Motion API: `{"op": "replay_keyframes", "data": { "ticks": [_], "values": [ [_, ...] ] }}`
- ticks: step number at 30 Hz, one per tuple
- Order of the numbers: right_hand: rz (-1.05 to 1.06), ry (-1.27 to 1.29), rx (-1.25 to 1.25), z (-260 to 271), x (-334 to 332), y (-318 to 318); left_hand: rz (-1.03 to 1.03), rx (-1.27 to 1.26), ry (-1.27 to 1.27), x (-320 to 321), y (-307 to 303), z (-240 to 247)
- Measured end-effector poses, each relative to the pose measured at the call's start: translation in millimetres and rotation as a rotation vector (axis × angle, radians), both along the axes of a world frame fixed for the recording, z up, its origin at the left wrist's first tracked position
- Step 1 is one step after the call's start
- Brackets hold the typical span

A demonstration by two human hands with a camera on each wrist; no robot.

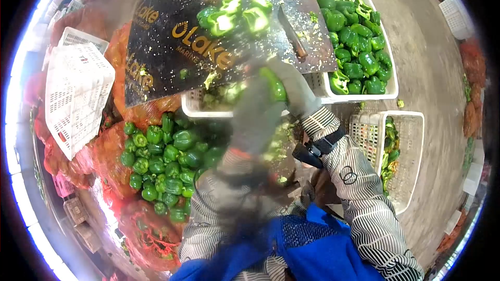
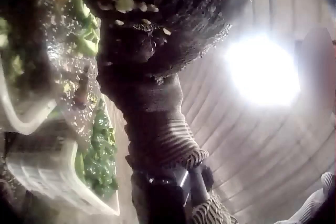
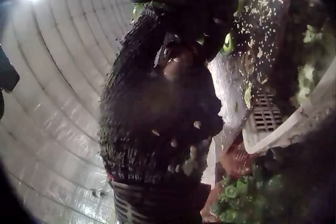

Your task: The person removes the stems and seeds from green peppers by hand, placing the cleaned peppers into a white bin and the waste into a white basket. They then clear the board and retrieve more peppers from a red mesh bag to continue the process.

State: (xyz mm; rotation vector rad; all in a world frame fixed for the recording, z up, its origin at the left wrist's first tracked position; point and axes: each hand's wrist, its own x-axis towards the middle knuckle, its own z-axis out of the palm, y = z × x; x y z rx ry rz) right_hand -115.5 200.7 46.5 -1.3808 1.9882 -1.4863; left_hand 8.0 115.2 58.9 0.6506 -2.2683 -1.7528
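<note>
In the head view, the gloved right hand (image 1: 296, 86) grips a green pepper (image 1: 273, 84) at the near edge of the dark board (image 1: 172, 67). The left hand (image 1: 254, 109), blurred, is close against the pepper's left side. Both gloves look dark in the wrist views. Seeds cling to the right glove (image 2: 139, 45) in the left wrist view and to the left glove (image 3: 157, 113) in the right wrist view, where something brown shows among the left fingers; what it is cannot be made out. Cut peppers (image 1: 221, 23) and a knife (image 1: 292, 34) lie on the board.
A white crate (image 1: 392, 73) of green peppers stands right of the board, another crate (image 1: 411, 166) below it. A crate (image 1: 200, 113) with pale scraps sits under the board's near edge. Whole peppers (image 1: 166, 161) are piled at left, near tipped crates (image 1: 78, 93) and red net sacks.
</note>
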Motion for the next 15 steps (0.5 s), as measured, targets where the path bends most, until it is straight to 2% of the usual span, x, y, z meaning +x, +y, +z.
{"op": "replay_keyframes", "data": {
  "ticks": [3,7,9,10,12,13,15],
  "values": [
    [-0.003,-0.02,-0.106,-10,2,-8,-0.018,0.048,-0.044,2,-7,-12],
    [-0.065,0.11,-0.023,-19,5,-14,-0.047,0.003,-0.051,5,-9,-9],
    [0.079,-0.025,-0.001,-22,0,-18,-0.069,-0.044,-0.071,5,-10,2],
    [0.08,-0.026,0.001,-24,-3,-20,-0.069,-0.042,-0.072,6,-12,-4],
    [0.089,0.244,0.022,-26,-7,-24,-0.114,-0.14,0.007,11,-17,-20],
    [0.088,0.243,0.023,-27,-7,-25,-0.115,-0.14,0.007,11,-18,-17],
    [-0.03,0.169,0.192,-28,-6,-28,-0.14,-0.599,0.258,11,-20,-6]
  ]
}}
